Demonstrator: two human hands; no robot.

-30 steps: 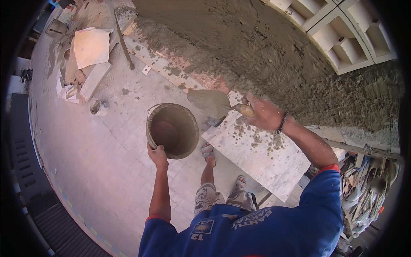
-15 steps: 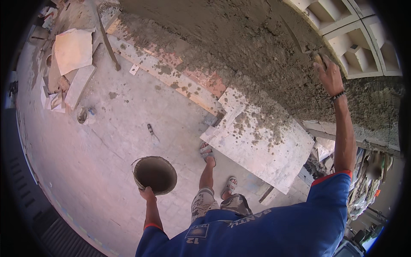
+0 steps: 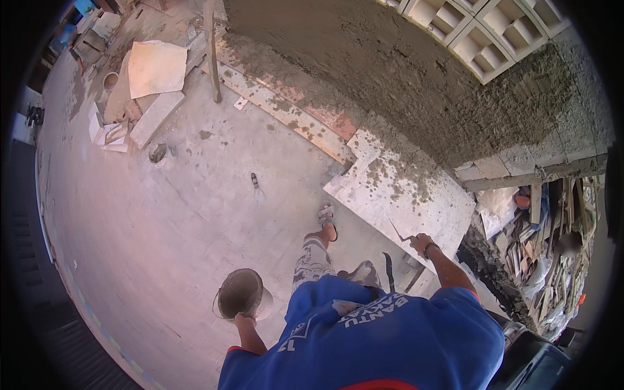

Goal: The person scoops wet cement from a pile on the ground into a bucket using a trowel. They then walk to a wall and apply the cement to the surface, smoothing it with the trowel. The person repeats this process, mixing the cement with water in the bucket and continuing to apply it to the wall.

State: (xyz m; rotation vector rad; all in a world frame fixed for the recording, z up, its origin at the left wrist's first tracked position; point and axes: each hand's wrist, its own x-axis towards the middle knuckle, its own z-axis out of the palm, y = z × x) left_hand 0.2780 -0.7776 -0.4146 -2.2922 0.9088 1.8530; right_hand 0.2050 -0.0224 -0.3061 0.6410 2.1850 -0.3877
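Note:
My left hand (image 3: pixel 244 322) grips the mortar-coated bucket (image 3: pixel 240 292) by its near edge, low at my left side. My right hand (image 3: pixel 422 243) is closed on a trowel (image 3: pixel 398 231), its thin blade pointing up-left over a white board (image 3: pixel 364 175) spotted with grey mortar. Beyond the board rises a wall (image 3: pixel 390 71) coated in rough, wet grey render. A small dark tool (image 3: pixel 255 181) lies on the pale floor (image 3: pixel 195 214) ahead of me.
Openwork blocks (image 3: pixel 481 39) top the wall. An upright wooden stick (image 3: pixel 213 65), scrap boards (image 3: pixel 156 71) and a small pail (image 3: pixel 157 153) stand or lie upper left. Debris and timber offcuts (image 3: pixel 546 247) crowd the right. At the far upper left, a person (image 3: pixel 70 42) is partly visible.
My right hand and trowel have dropped from high on the rendered wall to over the white board. The bucket in my left hand has moved lower, nearer my body.

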